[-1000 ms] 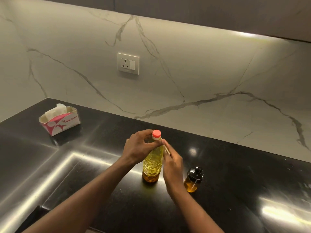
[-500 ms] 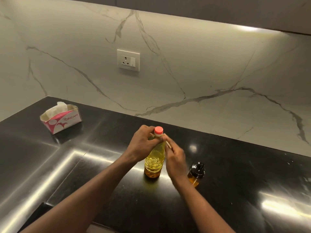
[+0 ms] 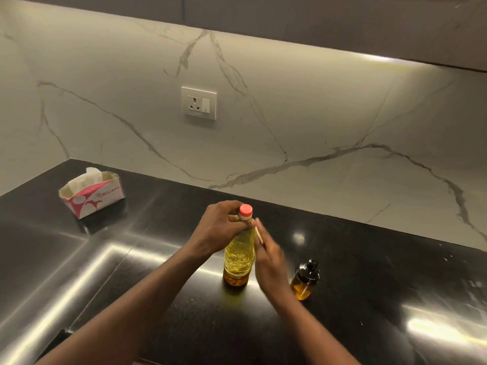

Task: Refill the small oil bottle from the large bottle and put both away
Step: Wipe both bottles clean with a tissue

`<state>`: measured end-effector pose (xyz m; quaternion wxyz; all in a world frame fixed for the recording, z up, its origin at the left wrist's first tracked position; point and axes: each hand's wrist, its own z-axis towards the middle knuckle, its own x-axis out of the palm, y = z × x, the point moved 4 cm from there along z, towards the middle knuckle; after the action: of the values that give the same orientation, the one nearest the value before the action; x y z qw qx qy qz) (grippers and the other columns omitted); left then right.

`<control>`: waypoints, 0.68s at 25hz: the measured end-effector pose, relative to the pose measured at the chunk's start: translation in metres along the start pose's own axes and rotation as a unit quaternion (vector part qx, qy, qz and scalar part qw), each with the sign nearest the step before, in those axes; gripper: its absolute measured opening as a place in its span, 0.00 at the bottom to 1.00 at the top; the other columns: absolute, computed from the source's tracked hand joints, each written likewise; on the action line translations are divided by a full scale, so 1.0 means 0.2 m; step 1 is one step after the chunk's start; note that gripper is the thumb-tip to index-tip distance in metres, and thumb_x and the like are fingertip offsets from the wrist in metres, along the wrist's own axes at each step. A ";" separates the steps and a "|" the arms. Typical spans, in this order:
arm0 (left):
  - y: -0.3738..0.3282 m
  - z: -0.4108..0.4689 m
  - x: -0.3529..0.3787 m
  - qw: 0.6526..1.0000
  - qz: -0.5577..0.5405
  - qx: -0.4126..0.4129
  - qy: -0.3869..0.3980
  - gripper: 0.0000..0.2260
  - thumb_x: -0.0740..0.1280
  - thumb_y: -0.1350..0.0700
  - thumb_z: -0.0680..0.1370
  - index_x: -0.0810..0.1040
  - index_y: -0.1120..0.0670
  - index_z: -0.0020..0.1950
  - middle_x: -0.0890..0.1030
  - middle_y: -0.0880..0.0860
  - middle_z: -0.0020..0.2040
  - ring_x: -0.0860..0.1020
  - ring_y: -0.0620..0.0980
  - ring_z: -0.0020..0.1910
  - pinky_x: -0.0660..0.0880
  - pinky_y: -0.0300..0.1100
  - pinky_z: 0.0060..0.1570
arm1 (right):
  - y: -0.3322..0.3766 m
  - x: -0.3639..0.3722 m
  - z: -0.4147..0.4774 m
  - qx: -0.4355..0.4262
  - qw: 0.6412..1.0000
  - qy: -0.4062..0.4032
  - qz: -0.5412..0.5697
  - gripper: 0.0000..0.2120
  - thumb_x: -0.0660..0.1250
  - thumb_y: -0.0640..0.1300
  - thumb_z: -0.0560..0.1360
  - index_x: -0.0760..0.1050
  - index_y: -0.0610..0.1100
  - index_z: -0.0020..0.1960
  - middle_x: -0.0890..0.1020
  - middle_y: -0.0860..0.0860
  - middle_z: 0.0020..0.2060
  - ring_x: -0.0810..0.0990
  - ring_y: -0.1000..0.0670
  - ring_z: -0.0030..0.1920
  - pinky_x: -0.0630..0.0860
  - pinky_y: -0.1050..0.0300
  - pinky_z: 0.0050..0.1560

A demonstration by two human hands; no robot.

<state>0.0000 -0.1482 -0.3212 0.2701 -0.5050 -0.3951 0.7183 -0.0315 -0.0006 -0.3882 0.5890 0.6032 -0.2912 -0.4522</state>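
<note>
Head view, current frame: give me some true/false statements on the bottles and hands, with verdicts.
1. The large bottle wears its red cap. True.
2. The left hand holds the small bottle. False: its grip is on the large bottle's neck; no hand holds the small bottle.
3. The large bottle lies on its side. False: it stands upright on the counter.
4. The small bottle has a black top. True.
5. The tissue box sits right of the bottles. False: it is far left.
</note>
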 end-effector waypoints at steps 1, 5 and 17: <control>0.00 -0.01 0.00 1.000 -0.006 0.001 0.002 0.15 0.77 0.54 0.76 0.83 0.55 0.62 0.85 0.52 0.56 0.83 0.51 0.58 0.81 0.56 0.61 | -0.04 0.00 -0.06 0.015 1.000 0.005 -0.001 0.17 0.55 0.49 0.88 0.71 0.58 0.75 0.77 0.72 0.62 0.74 0.71 0.64 0.71 0.74 0.60; 0.00 0.02 -0.02 0.999 -0.028 -0.014 0.034 0.12 0.75 0.58 0.77 0.82 0.56 0.60 0.84 0.54 0.54 0.82 0.52 0.58 0.80 0.57 0.62 | -0.06 -0.04 0.06 0.175 0.984 0.032 -0.014 0.16 0.58 0.43 0.85 0.83 0.47 0.47 0.85 0.52 0.42 0.81 0.50 0.47 0.75 0.59 0.46; 0.04 -0.05 0.01 0.999 -0.019 0.022 -0.023 0.19 0.78 0.48 0.74 0.82 0.54 0.62 0.83 0.51 0.53 0.81 0.47 0.53 0.75 0.36 0.51 | 0.03 -0.02 -0.01 0.179 0.983 0.012 0.036 0.18 0.57 0.43 0.87 0.84 0.56 0.52 0.87 0.58 0.46 0.84 0.57 0.51 0.76 0.64 0.45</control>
<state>0.0079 -0.1480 -0.3299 0.2854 -0.4746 -0.3950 0.7330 -0.0304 0.0022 -0.3825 0.4912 0.6935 -0.3814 -0.3639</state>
